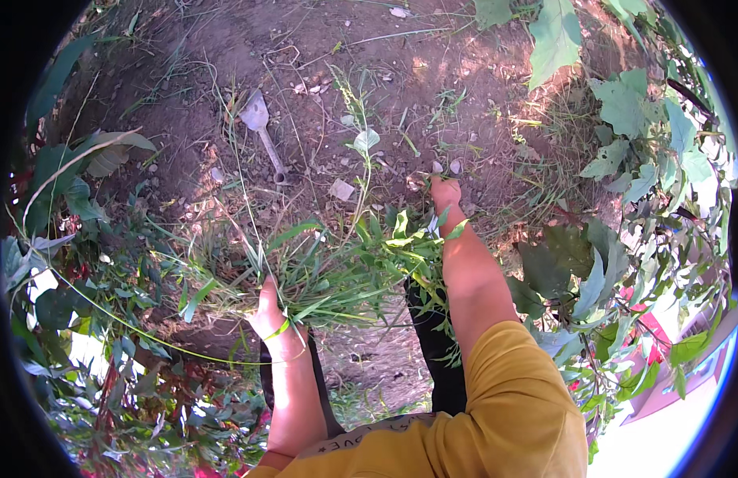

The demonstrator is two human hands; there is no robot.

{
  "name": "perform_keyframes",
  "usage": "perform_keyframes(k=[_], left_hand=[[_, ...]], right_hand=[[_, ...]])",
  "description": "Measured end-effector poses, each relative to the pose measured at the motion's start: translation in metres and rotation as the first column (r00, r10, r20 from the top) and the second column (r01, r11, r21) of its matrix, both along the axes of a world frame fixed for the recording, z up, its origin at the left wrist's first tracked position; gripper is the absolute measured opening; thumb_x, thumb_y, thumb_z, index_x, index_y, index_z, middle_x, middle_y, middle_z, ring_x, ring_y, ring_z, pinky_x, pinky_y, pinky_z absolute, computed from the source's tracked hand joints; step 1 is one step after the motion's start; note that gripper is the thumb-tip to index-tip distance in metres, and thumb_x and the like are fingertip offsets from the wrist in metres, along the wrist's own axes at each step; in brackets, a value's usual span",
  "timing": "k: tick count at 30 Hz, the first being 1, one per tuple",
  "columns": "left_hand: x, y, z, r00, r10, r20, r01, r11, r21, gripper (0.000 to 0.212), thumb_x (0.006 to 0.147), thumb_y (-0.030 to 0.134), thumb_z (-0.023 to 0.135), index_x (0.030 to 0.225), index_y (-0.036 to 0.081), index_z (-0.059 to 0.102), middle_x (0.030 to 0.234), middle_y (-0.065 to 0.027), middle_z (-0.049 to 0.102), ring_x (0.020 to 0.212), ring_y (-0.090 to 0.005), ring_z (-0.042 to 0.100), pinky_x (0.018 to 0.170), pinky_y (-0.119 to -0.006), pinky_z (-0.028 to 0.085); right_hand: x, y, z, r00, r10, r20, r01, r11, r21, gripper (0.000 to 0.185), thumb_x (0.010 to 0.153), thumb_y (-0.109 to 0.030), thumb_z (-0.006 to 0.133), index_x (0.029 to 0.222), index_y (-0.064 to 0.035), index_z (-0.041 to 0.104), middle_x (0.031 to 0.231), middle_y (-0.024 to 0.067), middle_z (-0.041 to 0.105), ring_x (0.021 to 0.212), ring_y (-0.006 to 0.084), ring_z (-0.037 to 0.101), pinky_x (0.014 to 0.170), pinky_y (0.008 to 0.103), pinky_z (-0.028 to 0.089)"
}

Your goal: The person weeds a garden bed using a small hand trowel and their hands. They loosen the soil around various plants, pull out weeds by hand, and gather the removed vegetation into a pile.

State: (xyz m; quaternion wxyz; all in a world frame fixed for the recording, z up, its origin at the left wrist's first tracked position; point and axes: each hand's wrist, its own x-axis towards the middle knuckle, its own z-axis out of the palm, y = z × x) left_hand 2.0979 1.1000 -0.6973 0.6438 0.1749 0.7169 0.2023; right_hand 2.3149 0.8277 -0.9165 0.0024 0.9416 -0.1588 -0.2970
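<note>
My left hand is closed around the base of a loose bunch of green grass and weeds, which spreads towards the right. Farther forward, my right hand reaches down to the soil beside small pale chips, its fingers mostly hidden under the hand, so its grip cannot be made out. A small metal hand trowel with a narrow shaft lies on the bare soil ahead of my left hand. Near the middle, a tall weed with a seed head rises beside a square pale fragment.
Large-leaved plants crowd the right side, with broad dark leaves close to my right arm. Dense foliage covers the lower left. A long thin stem arches across to my left wrist. Dry grass lies on the soil at the right.
</note>
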Motion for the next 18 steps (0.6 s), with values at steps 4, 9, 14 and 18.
perform_keyframes(k=[4, 9, 14, 18], left_hand=[[0.002, 0.0, 0.0, 0.999, -0.007, 0.047, 0.008, 1.0, -0.022, 0.019, 0.075, 0.012, 0.054, 0.087, -0.002, 0.05, 0.077, -0.0105, 0.056, 0.064, -0.0217, 0.056, 0.058, -0.035, 0.048], [0.007, -0.003, -0.002, 0.998, 0.007, 0.06, -0.005, 0.999, -0.033, 0.019, 0.075, 0.013, 0.055, 0.087, -0.002, 0.052, 0.077, -0.0106, 0.057, 0.064, -0.0216, 0.056, 0.058, -0.035, 0.048], [0.011, -0.003, -0.003, 0.994, -0.032, 0.102, 0.036, 0.999, -0.036, 0.021, 0.075, 0.015, 0.054, 0.086, -0.003, 0.052, 0.078, -0.0111, 0.057, 0.065, -0.0222, 0.057, 0.059, -0.035, 0.048], [0.013, 0.003, -0.005, 0.996, -0.021, 0.082, 0.025, 0.998, -0.056, 0.024, 0.075, 0.017, 0.054, 0.087, -0.003, 0.051, 0.076, -0.0117, 0.056, 0.065, -0.0239, 0.056, 0.061, -0.038, 0.048]], right_hand=[[0.005, -0.033, -0.036, 0.761, -0.546, -0.35, 0.647, 0.68, 0.344, 0.027, 0.073, -0.028, 0.052, 0.077, -0.0015, 0.056, 0.085, 0.0121, 0.058, 0.077, 0.0244, 0.057, 0.065, 0.0326, 0.04], [0.012, 0.029, 0.035, 0.669, -0.615, -0.418, 0.7, 0.331, 0.632, 0.017, 0.078, -0.025, 0.049, 0.071, -0.0087, 0.049, 0.063, 0.0017, 0.045, 0.053, 0.0145, 0.042, 0.045, 0.0271, 0.031], [0.059, 0.023, 0.076, 0.762, -0.55, -0.342, 0.508, 0.178, 0.843, 0.016, 0.08, -0.025, 0.051, 0.072, -0.0114, 0.047, 0.059, -0.003, 0.042, 0.047, 0.0076, 0.036, 0.042, 0.022, 0.029], [0.174, 0.061, 0.159, 0.832, -0.176, -0.526, 0.447, -0.348, 0.824, 0.011, 0.083, -0.018, 0.047, 0.075, -0.0097, 0.048, 0.061, -0.0008, 0.043, 0.047, 0.0094, 0.04, 0.038, 0.0223, 0.03]])
